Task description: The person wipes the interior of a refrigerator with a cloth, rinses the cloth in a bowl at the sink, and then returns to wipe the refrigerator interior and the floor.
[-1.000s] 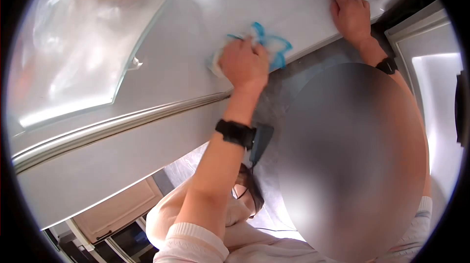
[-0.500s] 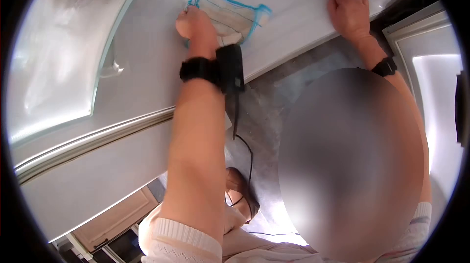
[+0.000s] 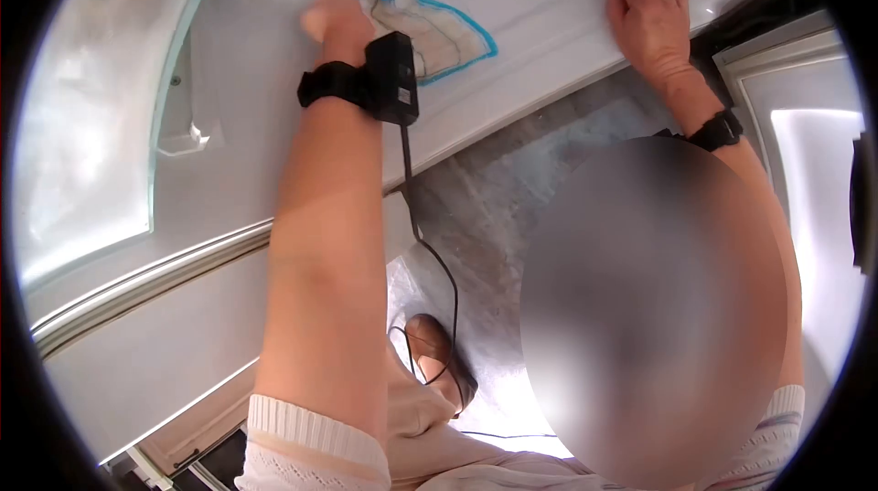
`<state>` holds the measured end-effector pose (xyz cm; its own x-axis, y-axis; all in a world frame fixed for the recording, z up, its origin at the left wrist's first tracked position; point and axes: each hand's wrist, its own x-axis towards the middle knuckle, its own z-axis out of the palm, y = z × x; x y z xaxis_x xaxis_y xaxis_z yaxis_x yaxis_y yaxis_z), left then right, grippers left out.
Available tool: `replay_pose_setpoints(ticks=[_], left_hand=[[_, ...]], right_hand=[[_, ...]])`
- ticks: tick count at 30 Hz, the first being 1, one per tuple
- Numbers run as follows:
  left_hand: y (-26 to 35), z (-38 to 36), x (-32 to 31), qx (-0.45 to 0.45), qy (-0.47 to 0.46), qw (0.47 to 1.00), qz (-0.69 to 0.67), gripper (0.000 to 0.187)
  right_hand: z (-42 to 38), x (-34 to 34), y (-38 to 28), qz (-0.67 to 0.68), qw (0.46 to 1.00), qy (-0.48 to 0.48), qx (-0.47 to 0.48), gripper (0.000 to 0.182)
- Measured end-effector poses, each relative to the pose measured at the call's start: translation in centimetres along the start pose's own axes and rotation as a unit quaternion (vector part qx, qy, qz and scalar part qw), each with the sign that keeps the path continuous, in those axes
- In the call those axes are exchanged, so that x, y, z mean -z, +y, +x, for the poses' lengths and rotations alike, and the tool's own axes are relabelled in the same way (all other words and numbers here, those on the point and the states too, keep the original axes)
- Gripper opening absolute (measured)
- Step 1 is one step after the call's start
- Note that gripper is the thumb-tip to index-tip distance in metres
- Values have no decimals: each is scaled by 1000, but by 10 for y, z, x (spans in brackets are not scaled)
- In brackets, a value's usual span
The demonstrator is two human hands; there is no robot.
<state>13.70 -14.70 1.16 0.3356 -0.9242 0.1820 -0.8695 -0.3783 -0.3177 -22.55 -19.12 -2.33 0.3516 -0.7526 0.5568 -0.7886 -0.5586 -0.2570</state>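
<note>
A thin beige cloth with bright blue edging (image 3: 430, 29) lies crumpled against a smooth white surface (image 3: 535, 43). At the cloth's left end, my left hand (image 3: 337, 17) is closed in a fist, gripping part of it; the fingertips are hidden. The cloth's blue border bunches up beside the fist and spreads out to the right. Farther right, my right hand (image 3: 647, 20) rests on the same white surface near its edge, fingers laid down and holding nothing.
A clear panel with a greenish edge (image 3: 157, 171) stands at the left. Below the surface run a ridged metal-like rail (image 3: 183, 258) and a wooden drawer front (image 3: 197, 427). A black cable (image 3: 444, 262) hangs from the left wrist device (image 3: 391, 78). A blurred oval covers the lower right.
My left hand has slid left and slightly up with the cloth, which is now more folded at its top. My right hand has stayed in place.
</note>
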Motion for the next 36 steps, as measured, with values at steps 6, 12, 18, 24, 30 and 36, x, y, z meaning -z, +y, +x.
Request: replay_pose_setpoints(ticks=[6,12,18,24,30,36], left_hand=[[-10,-1,-9,310,49,880,-356,39],[-35,14,-26,227,-32,946,-231,31],[-42,21,10,141,-54,925,-348,27],[-14,13,27,365,61,394,-841,30],[-14,10,-19,375,44,464,-801,29],[3,24,11,327,38,474,-817,28]], right_hand=[[-1,-2,0,-2,1000,0,10,20],[-2,0,0,-14,1000,12,19,20],[1,21,-15,41,999,-19,-4,12],[1,24,-20,39,999,-24,-12,12],[-2,22,-15,43,999,-11,2,14],[-1,24,-14,46,999,-15,-4,14]])
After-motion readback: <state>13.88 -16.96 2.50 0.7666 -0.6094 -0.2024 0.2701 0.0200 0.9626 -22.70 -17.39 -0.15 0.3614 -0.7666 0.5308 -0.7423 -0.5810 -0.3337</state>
